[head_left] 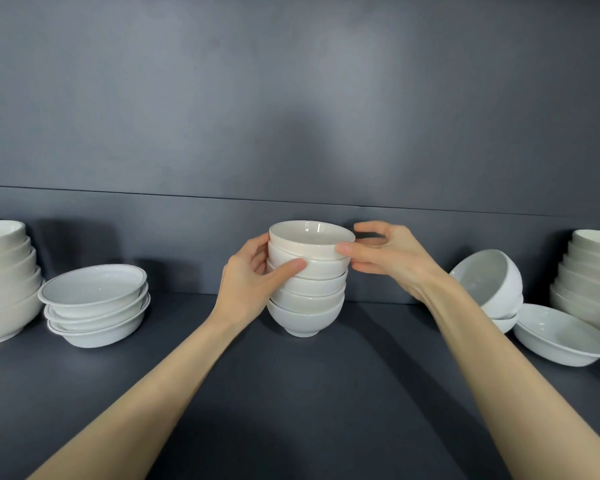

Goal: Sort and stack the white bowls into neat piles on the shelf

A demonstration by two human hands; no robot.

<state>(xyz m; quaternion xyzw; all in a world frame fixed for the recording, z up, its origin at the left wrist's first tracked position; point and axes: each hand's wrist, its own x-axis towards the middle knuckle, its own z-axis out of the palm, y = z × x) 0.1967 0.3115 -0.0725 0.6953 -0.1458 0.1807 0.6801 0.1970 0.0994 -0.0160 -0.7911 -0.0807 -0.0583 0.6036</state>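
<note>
Both hands' grips hold the middle pile [307,282]: left hand [253,275] low, right hand [385,254] on top bowl [311,239]. Tipped bowls [489,282] near the shelf's [291,393] right edge still need stacking.

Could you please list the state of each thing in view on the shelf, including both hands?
Centre stack of small bowls: upright, nested, top bowl sitting slightly tilted.
Left hand: wrapped around the stack's left side.
Right hand: thumb on the top bowl's rim, fingers curled.
Shallow bowl stack: upright, uneven.
Far-left stack: upright, nested.
Tipped bowl: tipped sideways over other bowls.
Single shallow bowl: upright, alone.
Far-right stack: upright, nested.
</note>
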